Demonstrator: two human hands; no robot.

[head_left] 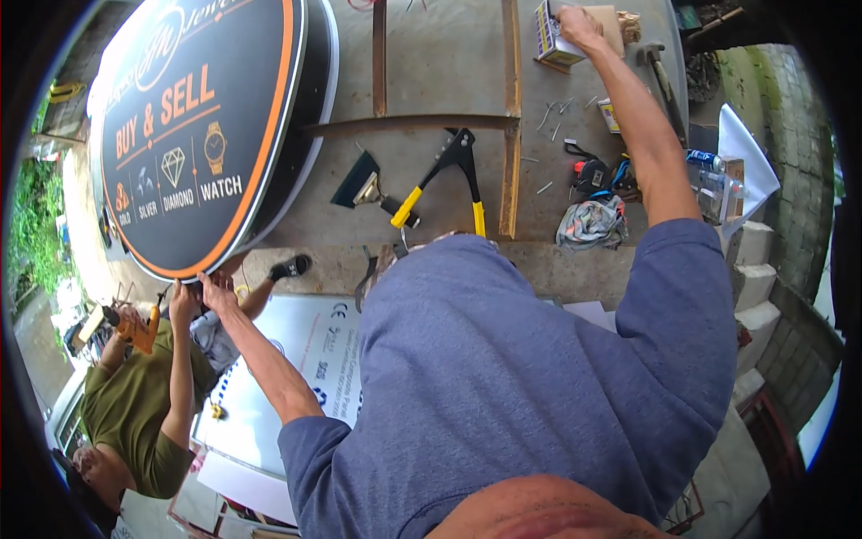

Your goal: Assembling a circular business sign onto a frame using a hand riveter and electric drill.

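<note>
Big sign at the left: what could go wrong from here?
The sign might shift: the left hand is at its lower edge while the right hand is far off at a box. The co-worker's drill, near that edge, could injure someone if it slipped. The yellow-handled tool, near the person's body, might get bumped.

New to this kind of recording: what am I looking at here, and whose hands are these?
There's no machine: a person works with bare hands. This single picture comes from a wide fisheye camera worn on their head, looking down, so edges bend.

The left hand touches the lower rim of a large oval sign; the right hand is at a small box, its fingers partly hidden. Whether either holds anything is unclear.

On the grey tabletop lie a yellow-handled tool, a hammer and a cloth. A co-worker at lower left holds an orange drill.
</note>
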